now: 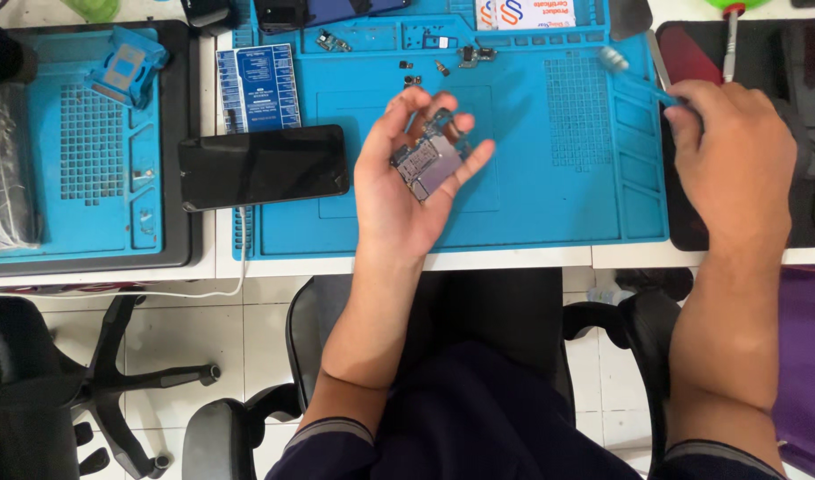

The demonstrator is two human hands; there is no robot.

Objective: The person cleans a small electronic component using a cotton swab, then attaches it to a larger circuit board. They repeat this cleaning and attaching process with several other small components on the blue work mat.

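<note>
Over the middle of the blue mat (550,204), the left hand (399,191) lies palm up, fingers curled loosely around a small circuit board (428,160). The right hand (736,156), at the mat's right edge, is closed around a blue-handled brush (634,76). A black phone (263,166) lies at the mat's left edge, small parts (443,62) near its top.

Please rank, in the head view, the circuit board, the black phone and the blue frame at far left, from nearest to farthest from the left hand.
1. Circuit board, held in the left hand.
2. Black phone, lying face up to its left.
3. Blue frame, far upper left.
</note>
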